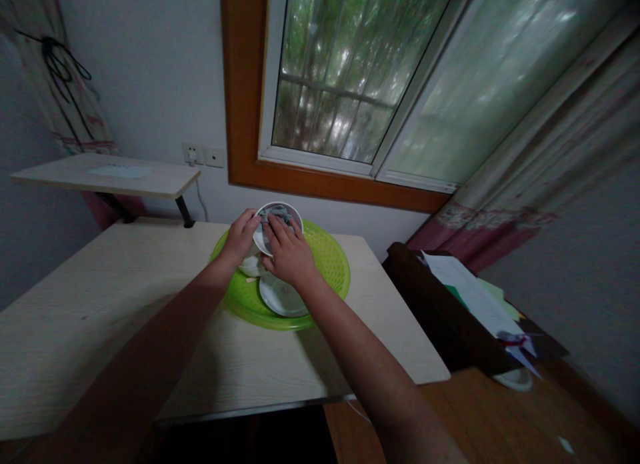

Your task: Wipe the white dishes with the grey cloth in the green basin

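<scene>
wiping looked unfinished: left hand (pixel 242 236) pinched the bowl (pixel 259 241), right hand (pixel 294 256) spread over the cloth (pixel 281 212) inside; whether the plate (pixel 283 297) was done, unclear

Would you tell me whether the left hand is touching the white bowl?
Touching: in the head view, the left hand holds the white bowl at its rim.
</scene>
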The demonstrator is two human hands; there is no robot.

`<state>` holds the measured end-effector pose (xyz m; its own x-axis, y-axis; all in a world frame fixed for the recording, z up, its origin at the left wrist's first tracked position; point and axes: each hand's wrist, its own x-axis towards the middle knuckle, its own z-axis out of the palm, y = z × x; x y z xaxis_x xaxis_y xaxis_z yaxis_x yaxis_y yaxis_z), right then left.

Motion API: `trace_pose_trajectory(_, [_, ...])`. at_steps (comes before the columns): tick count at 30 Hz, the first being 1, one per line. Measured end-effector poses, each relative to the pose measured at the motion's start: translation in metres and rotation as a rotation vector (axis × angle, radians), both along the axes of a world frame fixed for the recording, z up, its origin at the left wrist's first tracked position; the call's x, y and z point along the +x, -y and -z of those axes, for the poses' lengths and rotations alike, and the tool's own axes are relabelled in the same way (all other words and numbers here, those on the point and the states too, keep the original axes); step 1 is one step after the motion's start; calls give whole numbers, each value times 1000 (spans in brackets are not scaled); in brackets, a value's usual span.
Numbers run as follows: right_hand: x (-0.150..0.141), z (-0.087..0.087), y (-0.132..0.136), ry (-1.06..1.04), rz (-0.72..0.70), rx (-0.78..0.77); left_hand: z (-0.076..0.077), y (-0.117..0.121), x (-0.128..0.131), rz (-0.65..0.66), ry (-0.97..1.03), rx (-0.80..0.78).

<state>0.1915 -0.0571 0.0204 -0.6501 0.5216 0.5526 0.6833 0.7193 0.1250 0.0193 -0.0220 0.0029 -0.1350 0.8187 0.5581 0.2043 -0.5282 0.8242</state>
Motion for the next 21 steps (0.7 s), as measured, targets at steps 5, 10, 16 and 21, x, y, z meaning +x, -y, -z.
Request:
trace_pose_trajectory(5, [-1,-4,3,-31,101,9,0,1,-1,-35,39,-17])
trace_pose_trajectory(10, [-5,-6,6,-17,167,12,3,-2,-3,-94,88,-7])
trace_pose_trajectory(16, [-1,-2,3,106,64,-16,5,-4,-5,-104,77,-8])
trace_pose_trajectory(21, [5,9,-5,62,-121,-24,6,-5,-5,-70,120,-17])
